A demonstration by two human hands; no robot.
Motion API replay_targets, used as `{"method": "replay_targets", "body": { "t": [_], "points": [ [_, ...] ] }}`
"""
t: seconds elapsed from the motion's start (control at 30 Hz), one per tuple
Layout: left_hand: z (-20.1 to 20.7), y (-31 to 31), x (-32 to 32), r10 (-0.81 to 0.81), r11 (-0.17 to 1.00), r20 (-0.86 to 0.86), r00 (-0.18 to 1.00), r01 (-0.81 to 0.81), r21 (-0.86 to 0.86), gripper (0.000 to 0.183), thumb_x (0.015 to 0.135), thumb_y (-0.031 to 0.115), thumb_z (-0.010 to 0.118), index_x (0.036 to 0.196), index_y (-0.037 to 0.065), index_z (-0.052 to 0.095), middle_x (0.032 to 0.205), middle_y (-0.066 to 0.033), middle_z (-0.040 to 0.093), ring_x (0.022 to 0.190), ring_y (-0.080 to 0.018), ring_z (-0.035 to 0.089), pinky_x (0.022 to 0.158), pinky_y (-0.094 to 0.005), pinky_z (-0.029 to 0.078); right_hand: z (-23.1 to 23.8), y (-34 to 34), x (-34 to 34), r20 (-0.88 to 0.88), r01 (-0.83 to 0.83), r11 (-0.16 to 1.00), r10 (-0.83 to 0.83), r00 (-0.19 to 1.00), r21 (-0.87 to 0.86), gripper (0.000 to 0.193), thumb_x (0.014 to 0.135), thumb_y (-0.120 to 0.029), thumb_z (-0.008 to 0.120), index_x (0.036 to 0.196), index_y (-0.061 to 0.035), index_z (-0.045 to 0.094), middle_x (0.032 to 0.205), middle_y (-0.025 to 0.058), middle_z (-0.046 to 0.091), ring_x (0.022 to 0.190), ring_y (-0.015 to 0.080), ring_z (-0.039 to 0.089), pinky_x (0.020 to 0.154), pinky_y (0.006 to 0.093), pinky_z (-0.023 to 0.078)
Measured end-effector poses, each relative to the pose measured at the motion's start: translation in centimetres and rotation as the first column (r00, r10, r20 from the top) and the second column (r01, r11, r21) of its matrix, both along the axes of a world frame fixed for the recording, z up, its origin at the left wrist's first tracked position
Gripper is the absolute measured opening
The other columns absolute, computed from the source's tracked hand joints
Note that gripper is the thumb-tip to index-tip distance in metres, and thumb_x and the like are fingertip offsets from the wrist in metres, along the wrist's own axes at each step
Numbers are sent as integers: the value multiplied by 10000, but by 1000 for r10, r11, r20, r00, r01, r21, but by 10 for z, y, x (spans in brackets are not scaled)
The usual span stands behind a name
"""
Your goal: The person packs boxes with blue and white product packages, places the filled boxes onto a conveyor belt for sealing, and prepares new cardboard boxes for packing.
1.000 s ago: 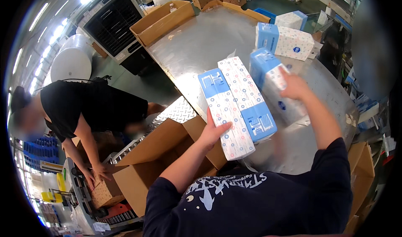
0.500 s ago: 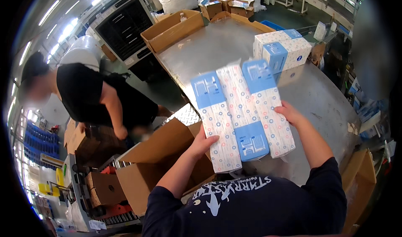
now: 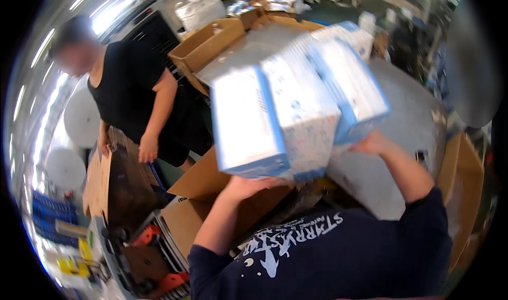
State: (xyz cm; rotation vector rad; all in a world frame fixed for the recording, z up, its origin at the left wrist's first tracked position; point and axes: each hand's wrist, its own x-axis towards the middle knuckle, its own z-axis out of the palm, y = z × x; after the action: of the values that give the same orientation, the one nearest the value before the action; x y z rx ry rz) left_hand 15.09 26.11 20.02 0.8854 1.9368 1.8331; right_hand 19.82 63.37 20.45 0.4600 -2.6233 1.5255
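Three white-and-blue oblong packs are held side by side in front of me: a left pack [image 3: 246,122], a patterned middle pack [image 3: 309,109] and a right pack [image 3: 352,80]. They are tilted and blurred by motion. At the near lower edge of the left pack, my left hand [image 3: 251,186] grips from below, its fingers partly hidden underneath. My right hand [image 3: 373,142] supports the near end of the right pack, fingers curled under it. Beneath the packs, an open cardboard carton [image 3: 193,183] shows its flaps, partly covered by the load and my left arm.
A metal table [image 3: 407,106] spreads behind and right of the packs, with another patterned pack [image 3: 349,38] on it. A cardboard tray [image 3: 203,46] lies along its far left edge. At left a person [image 3: 132,83] stands by a cardboard box [image 3: 98,186]. Another open carton [image 3: 463,178] stands at right.
The three packs have tipped, showing broad white faces with blue edges instead of mostly patterned sides. My hands have shifted to their near lower ends. The person at left stands more upright.
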Motion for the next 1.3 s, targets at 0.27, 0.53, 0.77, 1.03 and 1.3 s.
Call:
{"method": "replay_targets", "body": {
  "t": [0.27, 0.53, 0.77, 1.03, 1.3],
  "points": [
    [201, -263, 11, -137, 611, -466, 874, -296, -734, 585, 650, 328, 784, 1124, 47, 590, 1006, -75, 655, 895, -256, 625, 792, -404, 487, 61, -168, 43, 405, -626, 780, 578, 708, -19, 537, 812, -359, 671, 1230, -47, 545, 1144, 143, 614, 999, 236, 598, 861, 340, 467],
    [-140, -207, -8, -129, 526, 312, 941, 332, -783, 892, 757, 264, 722, 1446, 42, 200, 1421, -132, 349, 1305, -235, 326, 1075, -324, 253, 4, -98, 57, 387, -120, 993, 118, 914, -19, 515, 845, -246, 640, 1306, -93, 469, 1151, 137, 598, 1037, 224, 584, 874, 354, 476],
    [-222, -191, -18, 351, 540, 419, 838, 184, -821, 623, 878, 481, 562, 1306, 39, 460, 1137, -112, 608, 1013, -200, 560, 887, -342, 431, -51, 85, 85, 354, 498, 791, -607, 711, 355, 447, 801, -263, 653, 1198, -75, 571, 1055, 124, 649, 934, 222, 617, 798, 326, 488],
    [-252, -175, -5, 396, 548, 260, 881, 0, -836, 728, 829, 628, 520, 1188, -4, 556, 1106, -140, 626, 1021, -232, 568, 889, -350, 432, -112, 293, 137, 136, 882, 223, -974, 182, 415, 471, 711, -252, 665, 1147, -81, 615, 1092, 154, 637, 987, 254, 614, 835, 324, 475],
    [-219, -84, 45, 449, 144, -451, 771, -561, -815, 534, 845, 207, 603, 1305, -2, 431, 1327, -301, 377, 1228, -425, 369, 1023, -443, 304, -160, 424, 133, -65, 550, 48, -981, 185, 834, 513, 714, -339, 630, 1114, -18, 625, 1240, 231, 529, 1290, 299, 366, 1014, 379, 366]
  ]
}}
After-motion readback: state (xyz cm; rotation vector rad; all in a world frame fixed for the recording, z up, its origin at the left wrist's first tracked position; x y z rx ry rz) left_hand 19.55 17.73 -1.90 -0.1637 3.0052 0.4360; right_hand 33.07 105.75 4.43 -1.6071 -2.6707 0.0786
